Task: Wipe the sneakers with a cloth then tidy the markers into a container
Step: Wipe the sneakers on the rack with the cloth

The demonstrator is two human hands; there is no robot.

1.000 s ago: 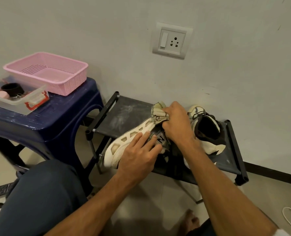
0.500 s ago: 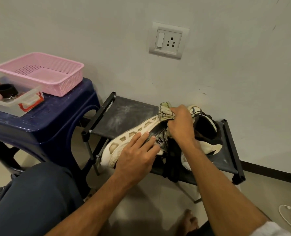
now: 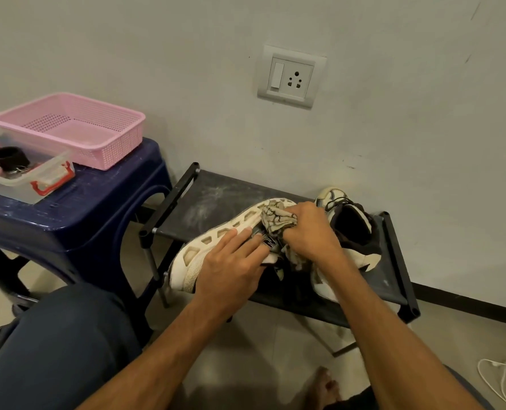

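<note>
Mid-wipe, the right hand [image 3: 308, 232] clutches the cloth [image 3: 275, 217] on a sneaker [image 3: 216, 235], the flat-fingered left hand [image 3: 231, 267] steadies it, and tidying is apparently not yet begun.

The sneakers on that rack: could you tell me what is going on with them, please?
A person is wiping one sneaker, tipped on its side on the black rack. The left hand presses flat on it while the right hand grips a crumpled cloth against its side. The other sneaker stands upright beside it.
</note>
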